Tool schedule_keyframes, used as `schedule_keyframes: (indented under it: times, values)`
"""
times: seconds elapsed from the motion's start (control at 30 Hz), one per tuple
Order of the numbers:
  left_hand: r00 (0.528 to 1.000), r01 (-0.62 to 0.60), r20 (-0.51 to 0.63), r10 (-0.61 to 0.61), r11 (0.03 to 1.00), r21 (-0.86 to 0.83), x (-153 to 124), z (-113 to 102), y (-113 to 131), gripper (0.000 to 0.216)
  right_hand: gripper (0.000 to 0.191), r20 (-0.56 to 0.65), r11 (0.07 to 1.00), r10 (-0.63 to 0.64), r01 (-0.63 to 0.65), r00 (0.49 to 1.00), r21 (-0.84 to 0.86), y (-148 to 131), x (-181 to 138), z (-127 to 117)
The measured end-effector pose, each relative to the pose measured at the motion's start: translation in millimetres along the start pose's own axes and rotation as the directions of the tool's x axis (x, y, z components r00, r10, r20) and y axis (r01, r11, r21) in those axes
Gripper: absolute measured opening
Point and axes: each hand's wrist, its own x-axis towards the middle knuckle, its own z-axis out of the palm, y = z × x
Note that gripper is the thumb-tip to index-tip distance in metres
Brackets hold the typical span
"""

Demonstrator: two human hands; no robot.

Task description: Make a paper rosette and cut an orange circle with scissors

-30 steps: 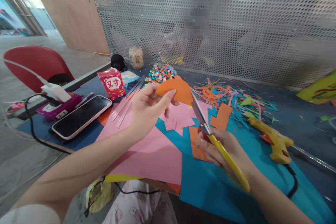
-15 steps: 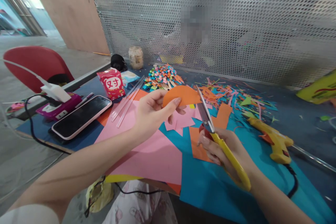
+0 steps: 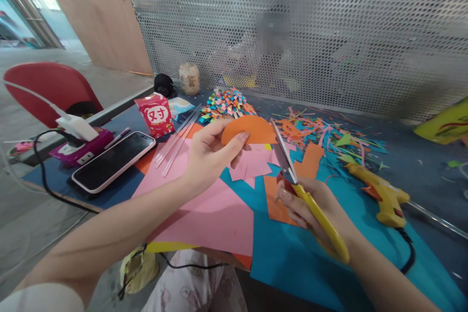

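My left hand [image 3: 210, 156] pinches a rounded piece of orange paper [image 3: 252, 129] between thumb and fingers, holding it above the table. My right hand [image 3: 310, 202] grips yellow-handled scissors [image 3: 303, 190]; their blades point up and away, with the tips right beside the orange piece's right edge. Below both hands lie sheets of pink paper [image 3: 208, 204], teal paper [image 3: 300, 248] and an orange offcut [image 3: 276, 204].
A yellow glue gun [image 3: 380, 192] lies to the right. Paper scraps [image 3: 318, 136] and a pile of woven coloured strips [image 3: 226, 102] sit further back. At left are a phone [image 3: 113, 161], a red carton [image 3: 155, 114], clear sticks [image 3: 177, 141] and a charger cable. Perforated metal screen behind.
The orange piece has dropped lower and turned, its right edge now by the scissor blades. The scissors shifted slightly right and up toward it.
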Motion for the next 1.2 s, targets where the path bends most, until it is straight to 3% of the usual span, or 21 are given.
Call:
schedule_keyframes:
  times: [0.33,0.57,0.83,1.2]
  values:
    - [1.0,-0.023,-0.005,0.023,0.995,0.101,3,-4,2,0.01,0.036,0.068,0.999,-0.039,0.042,0.997,-0.032,-5,-3,-5]
    - [1.0,-0.018,-0.012,0.019,0.996,0.082,5,-6,2,0.015,0.037,0.08,0.999,-0.011,0.014,0.997,-0.043,-11,-5,-2]
    - [0.999,0.02,-0.051,-0.016,0.997,0.079,7,-7,0,0.01,0.032,0.196,0.99,-0.022,0.049,0.98,-0.13,-7,0,-6]
    - [0.996,0.027,-0.086,-0.015,0.991,0.134,6,-6,1,0.011,0.035,0.188,1.0,0.009,-0.004,0.982,-0.028,-9,-2,-4]
